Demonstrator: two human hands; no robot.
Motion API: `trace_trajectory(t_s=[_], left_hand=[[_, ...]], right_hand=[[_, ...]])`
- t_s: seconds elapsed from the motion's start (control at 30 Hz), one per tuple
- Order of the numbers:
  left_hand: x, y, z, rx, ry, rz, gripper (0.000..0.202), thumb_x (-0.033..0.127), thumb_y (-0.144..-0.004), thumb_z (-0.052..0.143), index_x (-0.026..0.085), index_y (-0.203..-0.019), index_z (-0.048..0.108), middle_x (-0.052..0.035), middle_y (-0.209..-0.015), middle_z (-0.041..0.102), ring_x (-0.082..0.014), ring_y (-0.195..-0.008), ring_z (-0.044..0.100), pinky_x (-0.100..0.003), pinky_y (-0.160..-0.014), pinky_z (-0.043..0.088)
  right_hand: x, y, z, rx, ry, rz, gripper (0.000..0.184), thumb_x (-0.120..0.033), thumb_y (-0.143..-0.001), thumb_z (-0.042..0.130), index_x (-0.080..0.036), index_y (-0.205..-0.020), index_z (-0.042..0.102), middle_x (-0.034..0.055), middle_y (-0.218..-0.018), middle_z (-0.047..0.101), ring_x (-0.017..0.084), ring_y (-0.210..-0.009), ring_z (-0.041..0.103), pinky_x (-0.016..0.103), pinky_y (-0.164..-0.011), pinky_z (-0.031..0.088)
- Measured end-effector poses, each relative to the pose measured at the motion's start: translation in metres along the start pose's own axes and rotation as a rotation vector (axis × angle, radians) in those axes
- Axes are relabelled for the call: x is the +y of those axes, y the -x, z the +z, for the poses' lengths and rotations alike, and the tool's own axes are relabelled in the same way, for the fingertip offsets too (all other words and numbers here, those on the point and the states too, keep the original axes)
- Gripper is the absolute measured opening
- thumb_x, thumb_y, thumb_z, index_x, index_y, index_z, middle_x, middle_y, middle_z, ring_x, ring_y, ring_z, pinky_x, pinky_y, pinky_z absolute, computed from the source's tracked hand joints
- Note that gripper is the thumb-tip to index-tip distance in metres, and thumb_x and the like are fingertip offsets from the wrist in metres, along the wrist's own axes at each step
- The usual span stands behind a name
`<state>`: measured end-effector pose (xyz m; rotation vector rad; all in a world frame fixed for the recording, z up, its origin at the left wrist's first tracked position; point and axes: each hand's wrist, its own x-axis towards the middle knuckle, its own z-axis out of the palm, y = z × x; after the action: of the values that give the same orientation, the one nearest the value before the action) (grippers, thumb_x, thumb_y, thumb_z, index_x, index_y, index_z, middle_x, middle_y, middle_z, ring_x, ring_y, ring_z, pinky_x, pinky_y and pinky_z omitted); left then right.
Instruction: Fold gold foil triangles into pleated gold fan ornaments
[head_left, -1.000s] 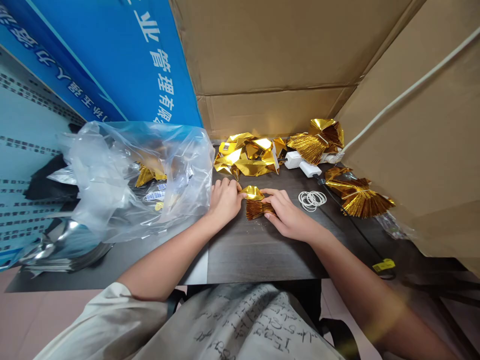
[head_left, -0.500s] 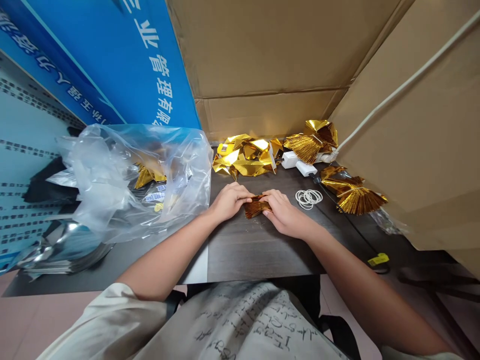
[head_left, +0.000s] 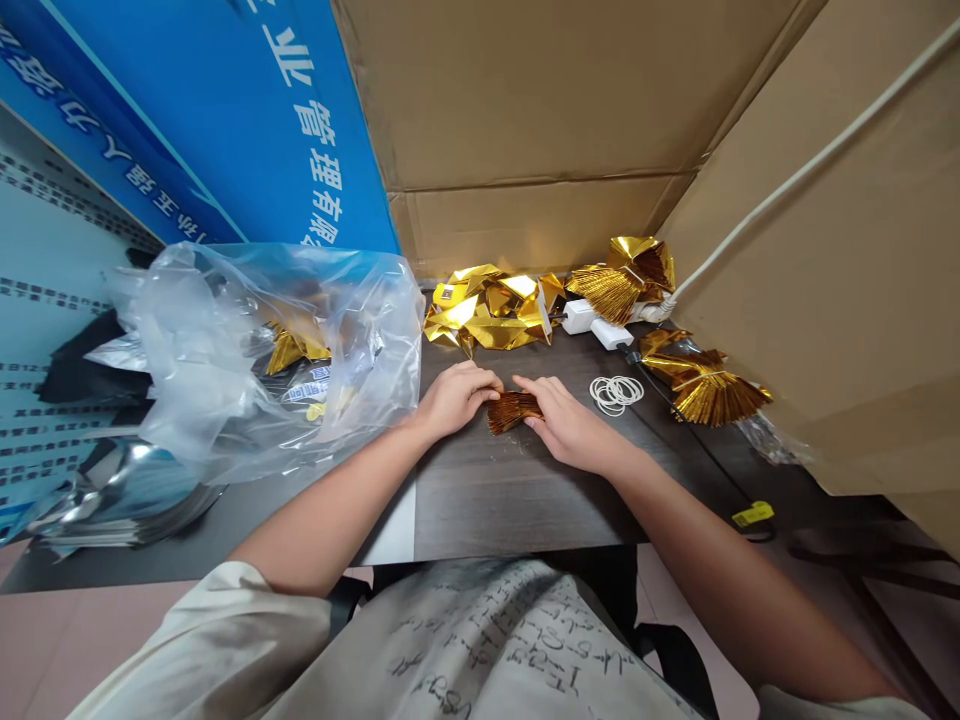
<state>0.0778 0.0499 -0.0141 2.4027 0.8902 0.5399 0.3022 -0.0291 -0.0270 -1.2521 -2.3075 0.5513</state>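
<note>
A pleated bundle of gold foil [head_left: 513, 410] lies low over the dark table between my two hands. My left hand [head_left: 459, 400] pinches its left end, thumb and fingers closed at the upper corner. On the other side, my right hand [head_left: 564, 420] grips the right end, with the thumb below and the fingers above. Just right of that hand lies a small heap of white rubber bands [head_left: 616, 395]. Farther right is a fanned gold foil bundle [head_left: 709, 390] tied round its middle.
A clear plastic bag [head_left: 217, 350] with gold foil inside fills the left. Folded gold foil pieces [head_left: 495, 310], another tied bundle [head_left: 626, 275] and white plugs [head_left: 596, 325] line the back. Cardboard [head_left: 540, 110] walls the rear and right. A black cable [head_left: 705, 445] runs along the right.
The fingers of my right hand have drawn back slightly to the right along the top of the foil, showing more of its pleats. My left hand keeps its hold.
</note>
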Motion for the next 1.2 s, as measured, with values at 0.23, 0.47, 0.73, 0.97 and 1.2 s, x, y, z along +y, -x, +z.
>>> trace_trajectory(t_s=[0.23, 0.47, 0.73, 0.97, 1.2], left_hand=[[-0.004, 0.002, 0.005, 0.022, 0.027, 0.084, 0.021, 0.015, -0.097, 0.056, 0.020, -0.099, 0.076, -0.0035, -0.093, 0.076, -0.0166, -0.088, 0.066, -0.032, -0.086, 0.053], [-0.004, 0.003, 0.003, 0.024, 0.049, 0.043, 0.018, 0.017, -0.096, 0.060, 0.019, -0.101, 0.077, -0.0051, -0.093, 0.074, -0.0152, -0.086, 0.069, -0.028, -0.082, 0.056], [0.002, 0.001, -0.005, 0.227, -0.111, 0.023, 0.022, 0.025, -0.100, 0.053, 0.018, -0.108, 0.072, -0.0098, -0.108, 0.070, -0.0210, -0.104, 0.063, -0.035, -0.095, 0.053], [-0.002, -0.003, -0.005, 0.234, -0.396, -0.239, 0.031, 0.023, -0.096, 0.056, 0.015, -0.123, 0.068, -0.0142, -0.119, 0.061, -0.0286, -0.113, 0.054, -0.045, -0.101, 0.049], [-0.005, 0.001, -0.002, 0.329, -0.408, -0.215, 0.017, 0.026, -0.097, 0.058, 0.017, -0.093, 0.071, -0.0081, -0.094, 0.069, -0.0233, -0.092, 0.061, -0.036, -0.083, 0.049]], right_hand=[[-0.001, 0.001, 0.001, 0.000, 0.020, 0.031, 0.045, -0.026, -0.099, 0.038, -0.013, -0.141, 0.046, 0.0189, -0.126, 0.055, 0.029, -0.121, 0.047, 0.058, -0.105, 0.049], [-0.002, 0.000, 0.002, -0.044, 0.086, 0.070, 0.053, -0.024, -0.100, 0.035, -0.013, -0.152, 0.034, 0.0179, -0.126, 0.054, 0.028, -0.113, 0.048, 0.056, -0.099, 0.050], [-0.006, -0.003, -0.002, -0.020, 0.079, 0.013, 0.033, -0.017, -0.099, 0.039, -0.015, -0.129, 0.052, 0.0147, -0.116, 0.058, 0.024, -0.105, 0.050, 0.048, -0.091, 0.052], [-0.005, -0.001, -0.005, -0.031, 0.050, 0.027, 0.031, -0.015, -0.098, 0.041, -0.016, -0.127, 0.052, 0.0135, -0.117, 0.059, 0.024, -0.107, 0.050, 0.049, -0.094, 0.051], [0.000, 0.002, -0.009, -0.015, 0.030, 0.055, 0.031, -0.017, -0.098, 0.043, -0.016, -0.127, 0.054, 0.0136, -0.116, 0.059, 0.025, -0.108, 0.051, 0.050, -0.095, 0.050]])
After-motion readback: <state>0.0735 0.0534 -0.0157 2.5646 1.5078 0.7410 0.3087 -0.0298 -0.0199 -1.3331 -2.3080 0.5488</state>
